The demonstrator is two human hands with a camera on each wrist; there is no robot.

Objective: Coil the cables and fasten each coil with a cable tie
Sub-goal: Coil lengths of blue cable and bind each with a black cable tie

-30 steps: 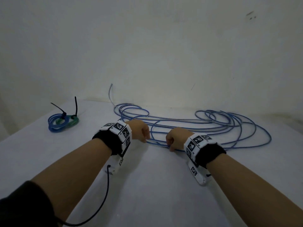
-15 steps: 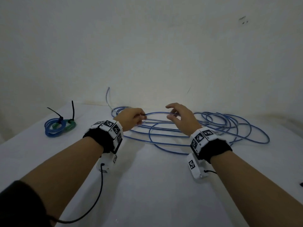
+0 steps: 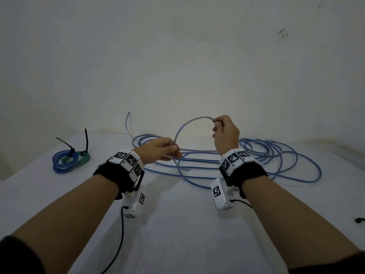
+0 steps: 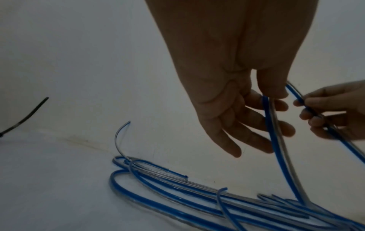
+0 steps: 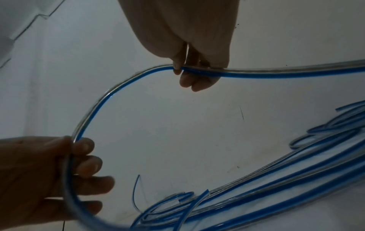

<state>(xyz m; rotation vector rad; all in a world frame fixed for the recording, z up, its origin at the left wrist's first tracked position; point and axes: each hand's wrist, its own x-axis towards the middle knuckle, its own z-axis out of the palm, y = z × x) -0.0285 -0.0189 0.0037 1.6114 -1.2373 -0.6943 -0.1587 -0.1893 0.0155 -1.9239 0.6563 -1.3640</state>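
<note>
A long blue-and-clear cable (image 3: 262,153) sprawls in loose loops over the white table (image 3: 177,224). One stretch of it arches up between my hands (image 3: 189,123). My left hand (image 3: 166,151) pinches the lower end of that arch between thumb and fingers (image 4: 274,92). My right hand (image 3: 225,133), raised higher, pinches the arch's top end (image 5: 183,68). In the right wrist view the held cable (image 5: 94,112) curves down from my right fingers to the left hand (image 5: 59,168). A short cut cable end (image 4: 122,129) sticks up at the back.
Two small coils, blue (image 3: 63,161) and green (image 3: 79,158), lie at the table's far left, each bound by a black cable tie (image 3: 86,141) with its tail sticking up. A pale wall (image 3: 177,66) rises right behind the table. A small black object (image 3: 358,220) lies at the right edge.
Both hands have lifted off the table with the cable. The right hand rose higher and closed on the cable, bending it into an arch above the left hand.
</note>
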